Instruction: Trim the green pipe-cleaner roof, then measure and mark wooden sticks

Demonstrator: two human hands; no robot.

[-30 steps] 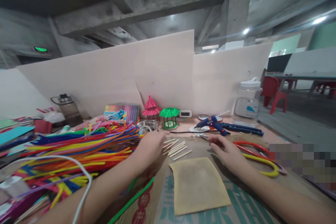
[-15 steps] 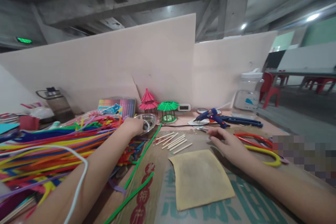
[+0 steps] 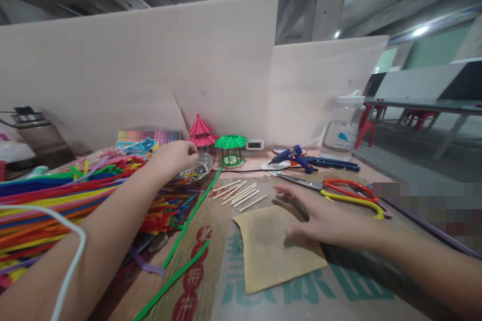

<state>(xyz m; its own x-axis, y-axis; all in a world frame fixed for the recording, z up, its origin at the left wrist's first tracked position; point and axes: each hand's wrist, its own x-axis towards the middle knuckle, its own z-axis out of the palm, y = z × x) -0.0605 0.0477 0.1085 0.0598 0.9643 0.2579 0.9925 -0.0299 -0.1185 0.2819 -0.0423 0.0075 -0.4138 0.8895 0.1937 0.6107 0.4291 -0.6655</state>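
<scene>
My left hand (image 3: 178, 155) is closed, its fingers curled above the left rim of a small shiny bowl (image 3: 206, 164). Whatever is in those fingers, if anything, is too small to make out. My right hand (image 3: 307, 213) hovers over the upper right part of a tan square sheet (image 3: 280, 261), thumb and fingers spread with nothing between them. Several short pale sticks (image 3: 243, 194) lie just beyond the sheet. Scissors (image 3: 331, 190) with red and yellow handles rest behind my right hand. Behind the bowl stand a pink-roofed model pavilion (image 3: 202, 133) and a green-roofed one (image 3: 232, 149).
A heap of coloured pipe cleaners (image 3: 75, 195) covers the left side. Green strips (image 3: 192, 215) cross the cardboard. At the back are a blue glue gun (image 3: 291, 158), pliers-like blue handles (image 3: 331, 163), a small digital clock (image 3: 254, 145), a marker set (image 3: 148, 140) and a clear jug (image 3: 343, 128).
My left hand has lifted out of the bowl, fingers curled. My right hand has moved from beside the scissors to over the tan sheet, uncovering the scissor blades. The view has shifted slightly.
</scene>
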